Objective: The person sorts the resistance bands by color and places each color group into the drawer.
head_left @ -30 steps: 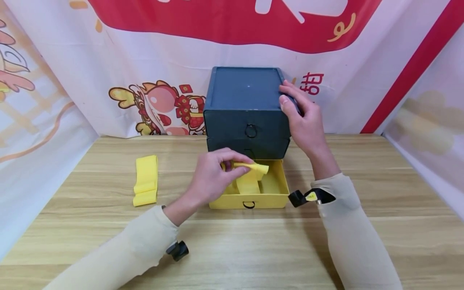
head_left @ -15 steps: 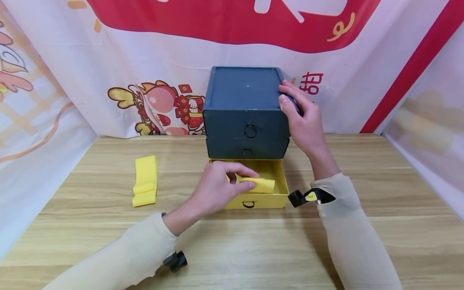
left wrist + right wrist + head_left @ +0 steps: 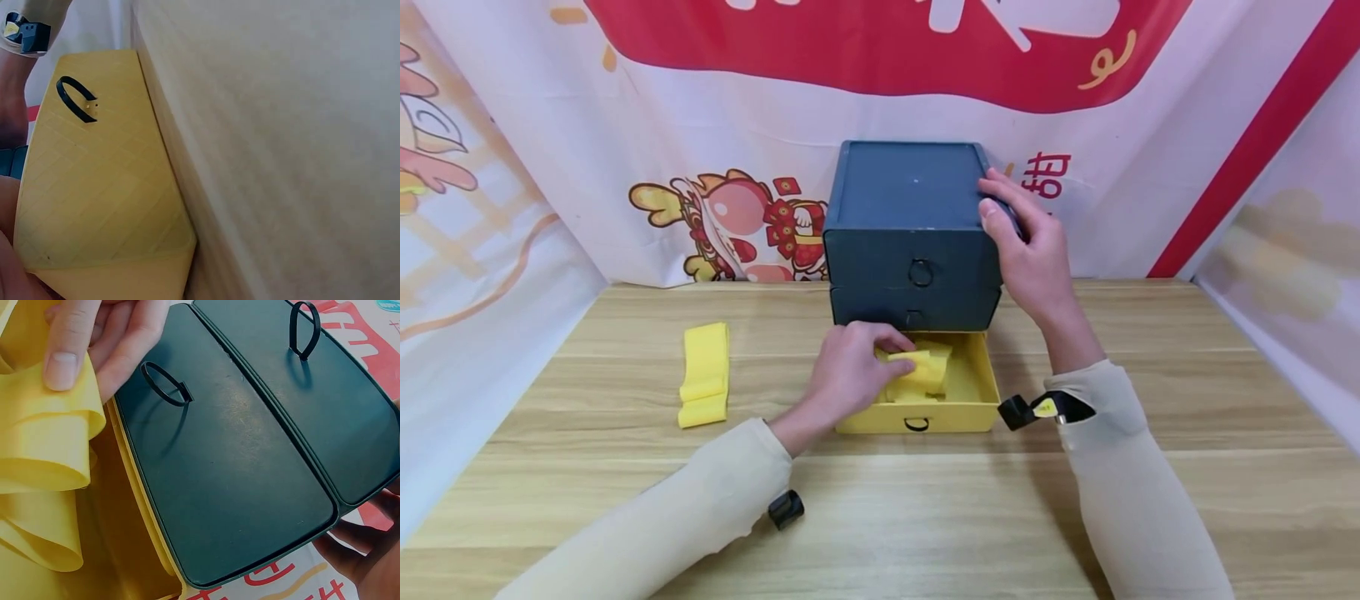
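Observation:
In the head view my left hand [image 3: 853,371] reaches into the open yellow drawer [image 3: 958,417] and pinches a flat, folded yellow band [image 3: 925,371]. The right wrist view shows the thumb on top of the band's loose folds [image 3: 47,437], over more yellow folds in the drawer. My right hand [image 3: 1033,246] rests on the upper right edge of the dark blue drawer box [image 3: 910,187], thumb on top. Its lower fingers [image 3: 375,550] show beside the box in the right wrist view. The left wrist view shows mostly the drawer's front [image 3: 100,181] with its black loop pull [image 3: 75,100].
A second folded yellow band [image 3: 706,375] lies on the wooden table [image 3: 880,517] to the left. The box's two dark drawers, each with a black loop pull [image 3: 921,272], are closed above the yellow one. A printed cloth [image 3: 730,108] hangs behind.
My left hand has lowered the band from above the drawer into it, then shifted slightly back and left. The right hand stays on the box.

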The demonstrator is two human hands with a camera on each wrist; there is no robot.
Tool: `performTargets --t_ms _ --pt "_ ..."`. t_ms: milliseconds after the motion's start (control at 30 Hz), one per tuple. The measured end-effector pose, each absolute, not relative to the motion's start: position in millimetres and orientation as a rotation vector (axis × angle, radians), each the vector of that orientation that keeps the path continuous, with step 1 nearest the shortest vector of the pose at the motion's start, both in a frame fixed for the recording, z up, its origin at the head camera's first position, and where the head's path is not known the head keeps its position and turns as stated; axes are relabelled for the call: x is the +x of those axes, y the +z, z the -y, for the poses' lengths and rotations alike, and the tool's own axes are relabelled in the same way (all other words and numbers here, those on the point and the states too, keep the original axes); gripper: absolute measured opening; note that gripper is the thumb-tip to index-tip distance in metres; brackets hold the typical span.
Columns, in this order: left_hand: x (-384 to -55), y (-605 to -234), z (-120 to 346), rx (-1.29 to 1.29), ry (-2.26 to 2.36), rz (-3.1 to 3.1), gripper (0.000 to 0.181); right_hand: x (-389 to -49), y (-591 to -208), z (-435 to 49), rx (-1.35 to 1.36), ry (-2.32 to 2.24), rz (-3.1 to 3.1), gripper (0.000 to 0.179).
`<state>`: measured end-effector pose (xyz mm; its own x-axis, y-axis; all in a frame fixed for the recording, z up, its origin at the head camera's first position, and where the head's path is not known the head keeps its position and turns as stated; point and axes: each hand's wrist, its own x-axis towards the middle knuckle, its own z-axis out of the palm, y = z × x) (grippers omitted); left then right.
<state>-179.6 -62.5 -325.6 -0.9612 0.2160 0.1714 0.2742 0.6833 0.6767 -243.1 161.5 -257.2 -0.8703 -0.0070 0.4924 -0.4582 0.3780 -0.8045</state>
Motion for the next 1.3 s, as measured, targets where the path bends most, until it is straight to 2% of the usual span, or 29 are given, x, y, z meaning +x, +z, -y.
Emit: performTargets --t_ms 600,1033,1300 --pt "-183.2 -322.9 59.1 -0.323 -1.056 2.863 0.027 -244.1 -257.0 -162.0 0.424 1.488 2.227 0.05" --pt "-181.8 -319.9 69.0 -0.364 -1.234 2.804 0.02 -244.0 -256.8 -160.6 0.429 1.491 2.229 0.051" --pt "-173.2 -304.8 95.4 -0.365 -1.386 2.777 0.021 -243.7 -257.5 -162.3 0.424 1.497 2.229 0.051"
